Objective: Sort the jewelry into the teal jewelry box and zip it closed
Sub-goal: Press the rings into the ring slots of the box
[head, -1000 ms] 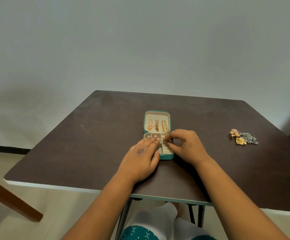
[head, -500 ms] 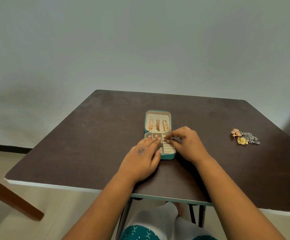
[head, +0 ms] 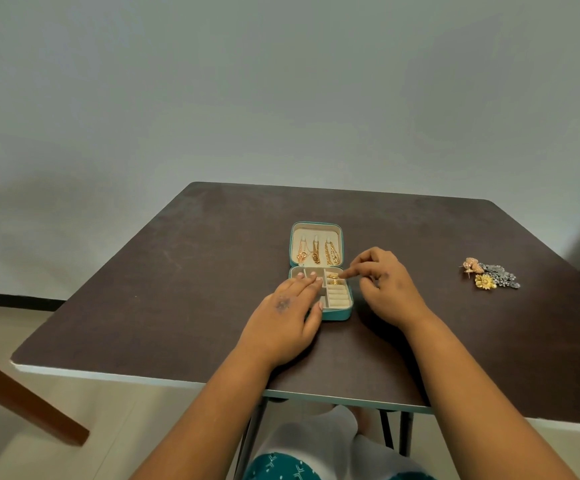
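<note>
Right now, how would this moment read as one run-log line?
box: open, unzipped | left hand: flat on box | right hand: fingertip at gold rings | earrings: on table, unsorted

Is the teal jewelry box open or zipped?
Open. The teal jewelry box lies flat, its lid folded back with chains showing; the left hand rests on its base.

— What sort of place is this?
— A plain room, likely a home: a bare grey wall (head: 281, 81), a pale tiled floor (head: 21, 445), and a dark folding table (head: 177, 289) with jewelry (head: 489, 277) near its right edge.
</note>
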